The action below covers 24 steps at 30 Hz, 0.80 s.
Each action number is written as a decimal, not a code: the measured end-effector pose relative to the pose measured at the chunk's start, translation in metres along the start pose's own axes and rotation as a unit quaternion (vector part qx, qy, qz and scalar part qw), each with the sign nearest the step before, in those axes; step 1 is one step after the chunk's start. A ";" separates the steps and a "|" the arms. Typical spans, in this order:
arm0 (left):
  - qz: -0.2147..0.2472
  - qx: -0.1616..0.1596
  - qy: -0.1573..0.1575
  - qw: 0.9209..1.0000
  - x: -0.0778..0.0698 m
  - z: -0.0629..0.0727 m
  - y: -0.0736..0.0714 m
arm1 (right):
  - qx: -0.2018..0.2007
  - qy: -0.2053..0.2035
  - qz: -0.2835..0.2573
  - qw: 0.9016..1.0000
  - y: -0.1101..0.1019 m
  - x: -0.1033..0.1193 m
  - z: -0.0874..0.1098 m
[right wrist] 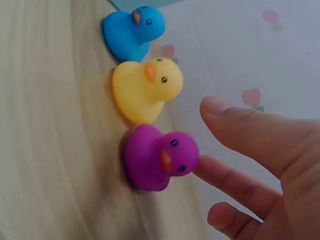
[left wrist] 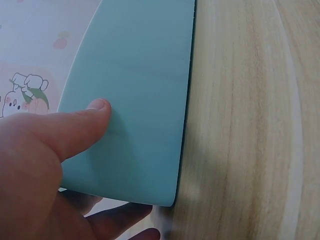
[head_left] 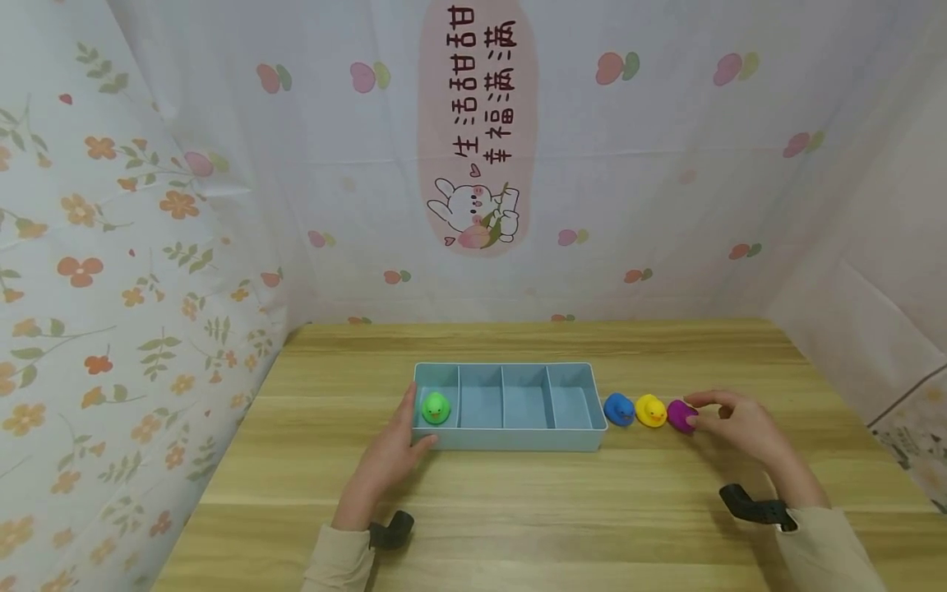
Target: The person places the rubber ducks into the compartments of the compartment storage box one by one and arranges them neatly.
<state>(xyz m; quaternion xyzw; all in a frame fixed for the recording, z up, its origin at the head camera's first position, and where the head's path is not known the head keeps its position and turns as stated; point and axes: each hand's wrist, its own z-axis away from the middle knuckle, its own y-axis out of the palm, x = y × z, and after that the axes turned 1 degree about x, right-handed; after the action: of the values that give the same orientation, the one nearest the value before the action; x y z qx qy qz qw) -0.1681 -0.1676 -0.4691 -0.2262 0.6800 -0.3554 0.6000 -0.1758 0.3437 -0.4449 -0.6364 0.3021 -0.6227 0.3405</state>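
A light-blue divided box [head_left: 506, 440] lies lengthwise on the table. My left hand [head_left: 390, 460] grips its left end; in the left wrist view the thumb [left wrist: 85, 125] presses the front wall and the fingers wrap the end. A green rubber duck [head_left: 436, 408] sits in the leftmost compartment. To the right of the box stand a blue rubber duck [head_left: 619, 409], a yellow one [head_left: 651, 411] and a purple rubber duck [head_left: 681, 417] in a row. My right hand [head_left: 740, 426] is at the purple duck [right wrist: 155, 159], thumb apart from it, a finger reaching behind its head.
The wooden table [head_left: 518, 518] reaches back to a patterned cloth [head_left: 333, 189]. A flowered cloth [head_left: 140, 329] hangs along the left side, and another pale cloth [head_left: 873, 247] stands on the right. A black wrist mount [head_left: 392, 531] sits on each forearm.
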 end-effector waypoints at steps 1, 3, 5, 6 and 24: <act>-0.002 -0.001 0.003 1.000 0.000 -0.001 0.000 | 0.002 0.000 -0.003 1.000 0.001 -0.003 0.001; -0.006 -0.002 0.007 1.000 0.000 -0.001 0.000 | 0.004 -0.003 -0.007 1.000 0.003 -0.008 0.002; -0.007 0.000 0.007 1.000 0.000 -0.001 0.000 | 0.000 -0.008 -0.008 1.000 0.005 -0.013 0.003; -0.006 0.000 0.007 1.000 0.000 -0.001 0.001 | -0.002 -0.011 -0.009 1.000 0.006 -0.016 0.004; -0.007 -0.006 0.006 1.000 0.003 0.000 0.003 | 0.011 -0.040 -0.035 0.999 0.020 -0.032 -0.001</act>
<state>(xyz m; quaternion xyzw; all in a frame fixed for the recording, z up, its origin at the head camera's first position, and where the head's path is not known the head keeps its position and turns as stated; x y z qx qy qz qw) -0.1686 -0.1680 -0.4733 -0.2325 0.6843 -0.3567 0.5919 -0.1777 0.3577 -0.4797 -0.6673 0.2589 -0.6114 0.3374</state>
